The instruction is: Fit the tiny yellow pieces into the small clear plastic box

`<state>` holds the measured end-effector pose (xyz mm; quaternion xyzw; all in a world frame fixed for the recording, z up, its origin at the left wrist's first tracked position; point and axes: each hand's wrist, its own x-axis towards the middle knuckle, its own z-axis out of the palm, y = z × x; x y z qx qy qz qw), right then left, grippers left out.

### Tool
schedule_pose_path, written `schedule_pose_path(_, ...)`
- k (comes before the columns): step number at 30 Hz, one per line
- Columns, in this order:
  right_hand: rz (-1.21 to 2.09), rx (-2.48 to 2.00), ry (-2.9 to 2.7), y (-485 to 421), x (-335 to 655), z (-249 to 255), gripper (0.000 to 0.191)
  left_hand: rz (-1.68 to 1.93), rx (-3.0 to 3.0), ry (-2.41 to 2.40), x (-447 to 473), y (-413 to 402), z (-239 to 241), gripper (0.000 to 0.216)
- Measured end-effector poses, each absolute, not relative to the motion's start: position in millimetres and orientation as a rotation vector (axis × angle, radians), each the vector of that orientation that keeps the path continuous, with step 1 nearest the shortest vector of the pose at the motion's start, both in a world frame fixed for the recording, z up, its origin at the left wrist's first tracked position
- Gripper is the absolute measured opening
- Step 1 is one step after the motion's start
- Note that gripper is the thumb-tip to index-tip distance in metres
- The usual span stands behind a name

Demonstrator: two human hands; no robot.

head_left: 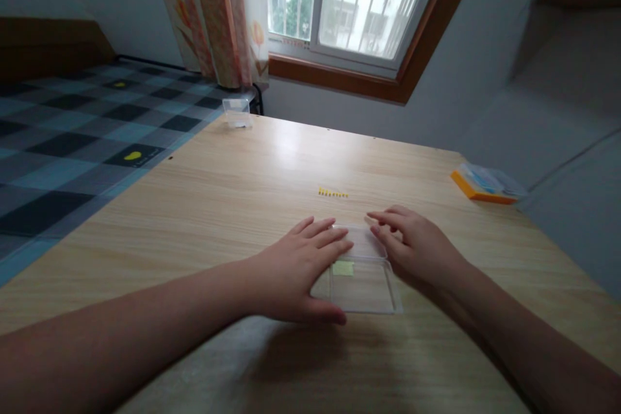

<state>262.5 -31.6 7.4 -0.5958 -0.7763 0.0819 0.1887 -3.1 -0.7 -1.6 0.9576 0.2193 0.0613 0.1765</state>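
A clear plastic box (366, 291) lies opened flat on the wooden table, its two shallow halves joined along the middle. A pale green sticker (343, 268) shows near that middle line. My left hand (295, 272) reaches over the left part of the box with its fingers spread, covering some of it. At the far right corner, my right hand (422, 249) is beside the box, index finger stretched out and thumb apart from it; nothing shows between them. Beyond the box, several tiny yellow pieces (333, 193) stand in a row.
Another clear plastic box (237, 114) stands with its lid up at the table's far left corner. An orange-edged case (488, 184) rests near the right edge. A bed with a checked cover (63, 142) adjoins the table (233, 181) on the left.
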Motion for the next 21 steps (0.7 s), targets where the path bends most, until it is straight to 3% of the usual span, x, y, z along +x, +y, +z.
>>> schedule_pose_path(7,0.374,-1.657,-2.133,-25,260,-2,0.028,0.213,2.714,0.638,-6,0,-1,0.104)
schedule_pose_path(15,0.399,-1.5,-1.896,-25,262,4,0.022,0.407,2.732,0.633,-10,-5,-5,0.126)
schedule_pose_path(21,0.52,-1.281,-1.972,-32,259,16,0.016,0.532,2.714,0.567,-13,-4,-2,0.123)
